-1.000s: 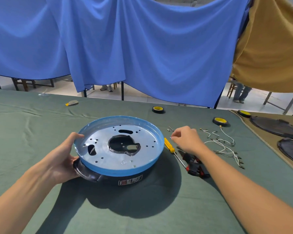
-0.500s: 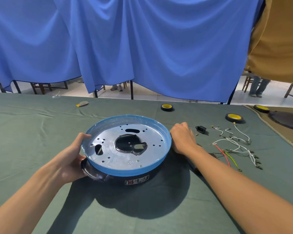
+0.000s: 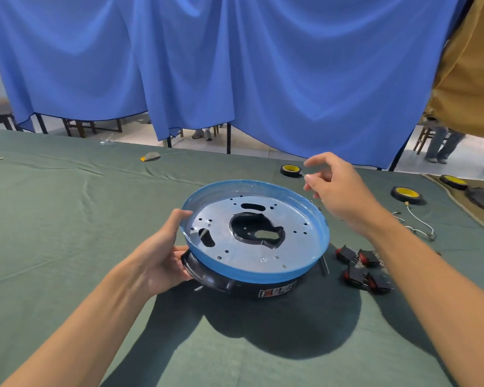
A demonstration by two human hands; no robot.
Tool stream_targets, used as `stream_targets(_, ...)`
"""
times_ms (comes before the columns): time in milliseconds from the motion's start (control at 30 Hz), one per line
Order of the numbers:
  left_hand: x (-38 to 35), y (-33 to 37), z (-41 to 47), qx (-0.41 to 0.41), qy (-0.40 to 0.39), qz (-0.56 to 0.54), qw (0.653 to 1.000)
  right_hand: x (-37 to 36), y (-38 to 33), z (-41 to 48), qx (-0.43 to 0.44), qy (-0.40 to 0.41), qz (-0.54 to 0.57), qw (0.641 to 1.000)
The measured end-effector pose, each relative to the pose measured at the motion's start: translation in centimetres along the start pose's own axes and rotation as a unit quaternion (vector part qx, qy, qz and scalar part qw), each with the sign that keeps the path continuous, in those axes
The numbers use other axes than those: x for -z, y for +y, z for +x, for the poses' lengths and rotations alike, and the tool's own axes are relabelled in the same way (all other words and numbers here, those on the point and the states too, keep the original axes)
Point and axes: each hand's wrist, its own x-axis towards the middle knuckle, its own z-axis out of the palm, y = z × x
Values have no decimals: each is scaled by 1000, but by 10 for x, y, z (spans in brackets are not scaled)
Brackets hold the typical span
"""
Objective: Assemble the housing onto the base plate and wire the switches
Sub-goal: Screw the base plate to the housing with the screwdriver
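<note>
**Left hand steadies the plate, right hand lifted with a small pinch**

Head view: the base plate (image 3: 291, 238), a silver disc with a raised blue rim and many punched holes, sits on top of the black housing (image 3: 227, 283). The two rest together on the green cloth table (image 3: 67, 247), a little right of centre.

The left hand (image 3: 162, 255) grips this stack at its left edge. Its thumb lies over the blue rim, and its fingers curl under the housing's lip.

The right hand (image 3: 338, 191) is raised off the table, above and just beyond the plate's far right rim, touching neither plate nor housing. It is narrowly open: the index finger reaches forward, the other fingers are curled in, and thumb and fingertip pinch a small silvery piece (image 3: 304, 175), too small to name.

The black switches (image 3: 361, 269) with red rockers lie in a loose cluster on the cloth, just right of the housing and under the right forearm. White wires (image 3: 419, 222) lie further right. Three yellow-cored tape rolls (image 3: 290, 170) sit along the far side of the table.
</note>
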Motion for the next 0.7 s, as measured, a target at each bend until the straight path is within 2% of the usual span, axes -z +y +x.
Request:
stream_targets(100, 1, -6, -1, 4, -21, 0, 1000, -9, -27, -11, 52, -97, -22, 994)
stream_targets(333, 18, 5, 3, 48, -124, 51, 990, -43, -73, -41, 106, -241, -81, 961)
stream_targets(500, 24, 9, 13, 57, -156, 54, 985, -66, -81, -49, 125, -207, -41, 969)
stream_targets(600, 25, 8, 15, 54, -166, 49, 983, -79, -84, -48, 108, -220, -19, 969)
stream_targets(700, 25, 7, 16, 43, -172, 51, 983, -91, -86, -50, 109, -226, -74, 965)
